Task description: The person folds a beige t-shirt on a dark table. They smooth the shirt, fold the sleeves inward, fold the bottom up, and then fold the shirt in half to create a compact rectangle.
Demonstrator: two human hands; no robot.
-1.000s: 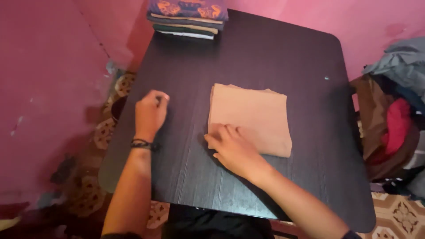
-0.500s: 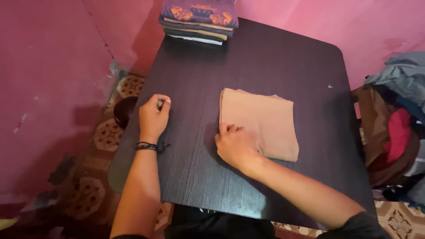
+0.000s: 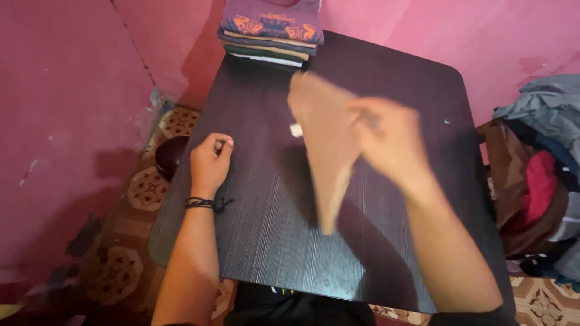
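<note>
Right hand point(image 3: 389, 142): clamped on folded tan cloth point(image 3: 323, 142), lifted mid-frame, blurred. Left hand point(image 3: 209, 163): loose fist on table point(image 3: 266, 241). Stack of clothes point(image 3: 272, 30): upper centre.

Most of the dark tabletop point(image 3: 374, 72) is left bare, so passage across its middle and right is open. The far left corner is blocked by a stack of folded clothes point(image 3: 270, 30). The near left is occupied by the left hand point(image 3: 209, 164), resting closed.
</note>
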